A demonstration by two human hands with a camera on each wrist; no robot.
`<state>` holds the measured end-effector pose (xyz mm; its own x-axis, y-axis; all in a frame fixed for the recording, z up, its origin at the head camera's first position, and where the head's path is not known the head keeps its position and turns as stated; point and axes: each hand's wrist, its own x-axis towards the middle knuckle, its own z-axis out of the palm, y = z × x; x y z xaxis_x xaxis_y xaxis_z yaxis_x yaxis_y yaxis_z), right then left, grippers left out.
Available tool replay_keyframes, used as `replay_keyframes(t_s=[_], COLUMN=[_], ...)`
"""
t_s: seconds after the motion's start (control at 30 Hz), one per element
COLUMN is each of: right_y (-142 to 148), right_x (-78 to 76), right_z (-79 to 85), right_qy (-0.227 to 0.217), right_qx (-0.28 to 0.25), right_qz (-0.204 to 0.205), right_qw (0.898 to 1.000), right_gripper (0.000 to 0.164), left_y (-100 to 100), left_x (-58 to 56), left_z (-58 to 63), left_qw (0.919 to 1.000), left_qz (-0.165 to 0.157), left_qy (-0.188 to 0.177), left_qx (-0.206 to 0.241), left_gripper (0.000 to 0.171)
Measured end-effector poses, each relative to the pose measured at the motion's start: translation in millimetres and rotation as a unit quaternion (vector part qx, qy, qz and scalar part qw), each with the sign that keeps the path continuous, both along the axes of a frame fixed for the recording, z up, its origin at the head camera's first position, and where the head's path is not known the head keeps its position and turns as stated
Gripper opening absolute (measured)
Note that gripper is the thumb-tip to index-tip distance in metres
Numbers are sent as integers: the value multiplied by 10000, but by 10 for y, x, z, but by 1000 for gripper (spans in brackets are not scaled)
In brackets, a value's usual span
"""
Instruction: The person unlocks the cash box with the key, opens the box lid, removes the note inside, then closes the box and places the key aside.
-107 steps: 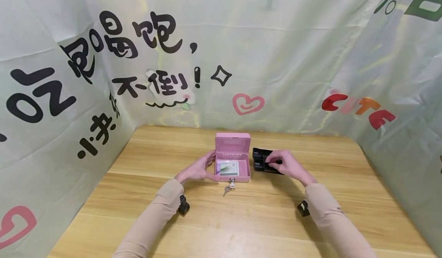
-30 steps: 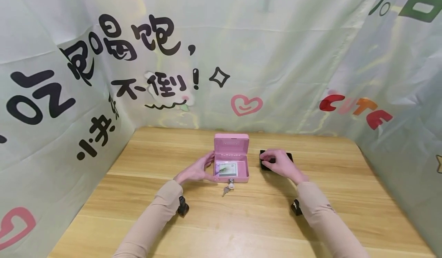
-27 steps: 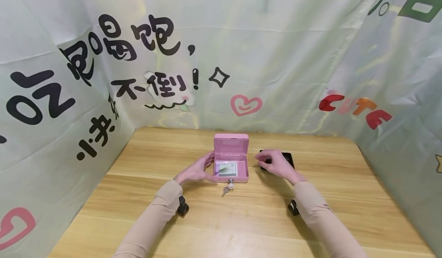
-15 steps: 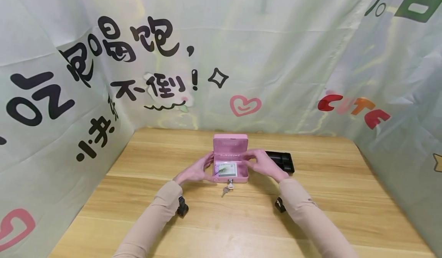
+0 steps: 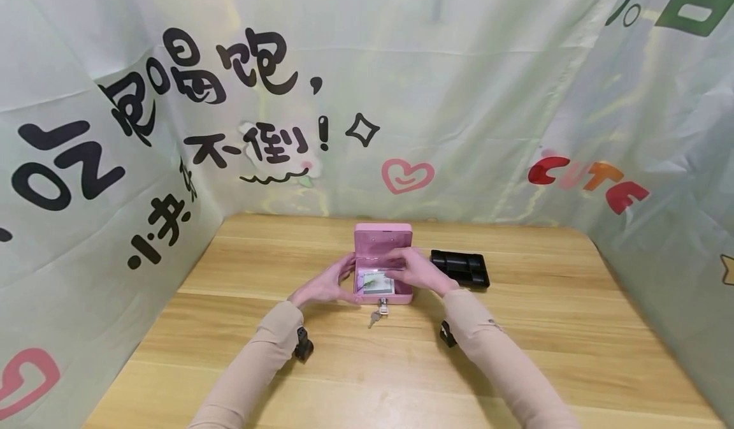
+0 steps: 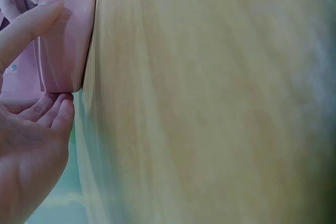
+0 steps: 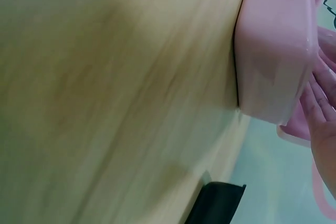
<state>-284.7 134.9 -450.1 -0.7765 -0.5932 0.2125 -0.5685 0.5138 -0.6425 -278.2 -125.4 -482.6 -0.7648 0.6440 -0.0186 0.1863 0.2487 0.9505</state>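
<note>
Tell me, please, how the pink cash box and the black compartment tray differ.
Colour: the pink cash box is pink; the black compartment tray is black.
Build: the box has a raised lid; the tray is lidless and divided.
Contents: the box holds banknotes; nothing shows in the tray.
Shared: both rest on the wooden table.

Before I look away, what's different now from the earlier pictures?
The right grip has left the black tray and moved left, over the open pink box. The tray now lies farther right, with a wider gap to the box. Unchanged: the left grip on the box's left side, the raised lid, and the keys in front.
</note>
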Motion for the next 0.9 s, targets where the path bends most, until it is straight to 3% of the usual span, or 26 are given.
replay_keyframes(t_s=[0.3,0.6,0.9], right_y=[-62,-89,-108], right_x=[-58,-88,-81], right_z=[-33,-70,-111], right_qy=[12,-318,-123], right_qx=[404,304,263], right_qz=[22,93,134], right_qw=[9992,9990,9995], right_gripper=[32,29,26], left_y=[8,0,-9], left_x=[-10,-21,-7], left_z=[-13,-19,-12], left_qw=[9999,10000,10000], left_qz=[-83,-35,7], left_qy=[53,46,22], left_qx=[109,5,-30], left_gripper=[113,115,115])
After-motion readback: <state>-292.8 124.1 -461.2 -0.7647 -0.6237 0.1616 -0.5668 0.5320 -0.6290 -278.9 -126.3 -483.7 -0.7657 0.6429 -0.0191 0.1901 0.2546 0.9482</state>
